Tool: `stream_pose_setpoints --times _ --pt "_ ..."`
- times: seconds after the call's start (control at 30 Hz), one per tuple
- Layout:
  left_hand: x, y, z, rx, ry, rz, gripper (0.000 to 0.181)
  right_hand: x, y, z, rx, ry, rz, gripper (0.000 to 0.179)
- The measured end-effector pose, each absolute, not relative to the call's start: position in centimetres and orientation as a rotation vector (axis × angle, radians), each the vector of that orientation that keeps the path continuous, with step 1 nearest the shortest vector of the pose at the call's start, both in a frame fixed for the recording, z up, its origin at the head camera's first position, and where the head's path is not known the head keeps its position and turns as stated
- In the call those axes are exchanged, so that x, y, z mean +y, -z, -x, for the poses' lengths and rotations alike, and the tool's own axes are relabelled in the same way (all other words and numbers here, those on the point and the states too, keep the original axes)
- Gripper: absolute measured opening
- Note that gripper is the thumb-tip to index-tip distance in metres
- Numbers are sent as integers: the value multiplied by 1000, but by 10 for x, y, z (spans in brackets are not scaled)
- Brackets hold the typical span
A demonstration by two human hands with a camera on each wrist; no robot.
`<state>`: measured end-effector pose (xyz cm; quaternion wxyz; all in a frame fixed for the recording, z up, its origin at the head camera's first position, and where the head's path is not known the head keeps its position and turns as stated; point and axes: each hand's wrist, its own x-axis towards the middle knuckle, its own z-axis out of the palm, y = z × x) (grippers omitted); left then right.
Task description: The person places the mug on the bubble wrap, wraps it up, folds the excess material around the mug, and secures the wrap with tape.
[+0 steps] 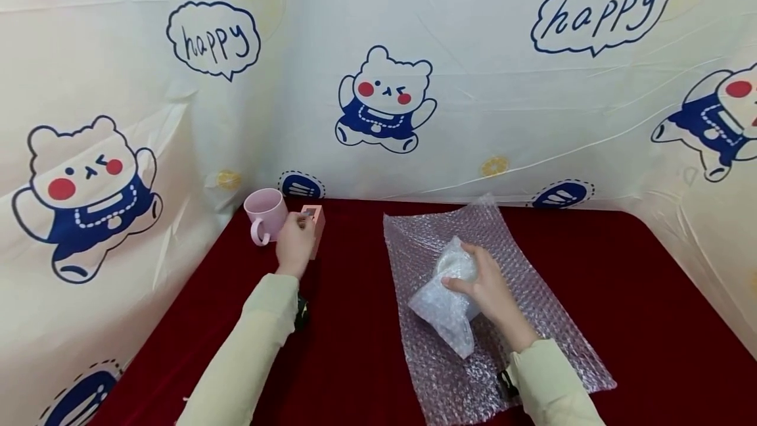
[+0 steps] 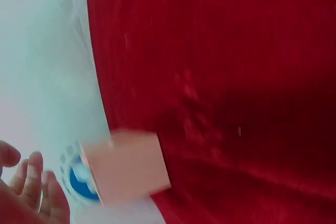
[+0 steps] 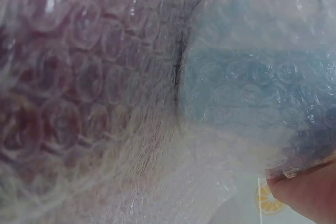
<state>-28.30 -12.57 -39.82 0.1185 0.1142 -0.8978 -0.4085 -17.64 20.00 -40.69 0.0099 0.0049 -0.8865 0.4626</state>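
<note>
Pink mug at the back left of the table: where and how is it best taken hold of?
Probably by the handle, coming from the near left. The pink mug stands upright with its handle jutting toward the person and slightly left, while the pink box stands close on its right, leaving less finger room there.

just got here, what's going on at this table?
A person is working two-handed. The right grip holds a bubble-wrapped bundle over a bubble wrap sheet spread on the dark red table; what's inside is hard to make out. The left grip is out at the top of a small pink box; I can't tell whether it has hold of anything there. A pink mug stands just left of the box.
</note>
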Motion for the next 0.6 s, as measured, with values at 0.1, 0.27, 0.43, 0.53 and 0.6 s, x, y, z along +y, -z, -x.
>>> stream_pose_setpoints --times 0.1,0.27,0.43,0.53,0.6 --pt "-137 400 287 -2576 1148 -444 33 199 408 178 -2760 -1455 -11 81" --pt "-141 407 291 -2643 1073 -530 34 200 410 177 -2762 -1456 -6 82" --pt "-144 407 293 -2741 988 -591 37 200 410 177 -2766 -1464 2 82" --pt "-146 406 294 -2773 966 -617 37 200 410 177 -2767 -1464 2 83" --pt "-147 407 294 -2799 966 -637 37 201 410 178 -2768 -1463 4 83"
